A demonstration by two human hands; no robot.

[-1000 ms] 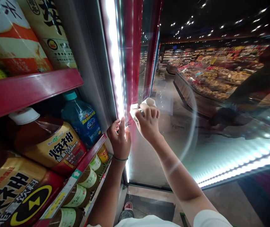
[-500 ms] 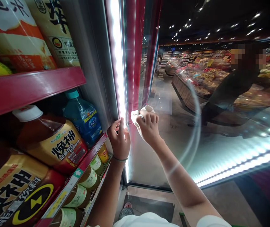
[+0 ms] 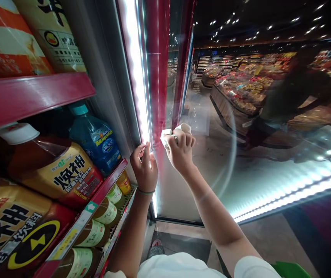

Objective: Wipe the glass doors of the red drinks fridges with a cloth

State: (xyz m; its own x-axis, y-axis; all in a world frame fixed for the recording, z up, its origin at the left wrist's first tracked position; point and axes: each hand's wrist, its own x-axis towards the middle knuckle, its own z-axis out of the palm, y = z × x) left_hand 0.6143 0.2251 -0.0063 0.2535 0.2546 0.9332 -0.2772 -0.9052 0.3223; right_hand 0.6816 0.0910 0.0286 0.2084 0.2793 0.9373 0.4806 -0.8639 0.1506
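Observation:
My right hand (image 3: 181, 150) is closed around a crumpled white cloth (image 3: 185, 128) and presses it on the glass door (image 3: 182, 185), beside the red frame strip (image 3: 160, 96). Lower and to the left, my left hand (image 3: 144, 168) rests at the edge of the bright light strip (image 3: 136, 77). Its fingers are apart and bent upward, with nothing seen in them. A thin dark band circles the left wrist.
Shelves at the left hold large drink bottles (image 3: 69, 173), a blue bottle (image 3: 97, 139), bags (image 3: 58, 42) and several jars (image 3: 92, 233). Beyond the glass, a person (image 3: 287, 92) bends near a produce stand (image 3: 226, 104). A green object (image 3: 289, 269) lies low at the right.
The view has shifted slightly, and the shelves sit further left. My right hand keeps its grip on the cloth near the same spot. The person behind the glass has moved, now with an arm extended.

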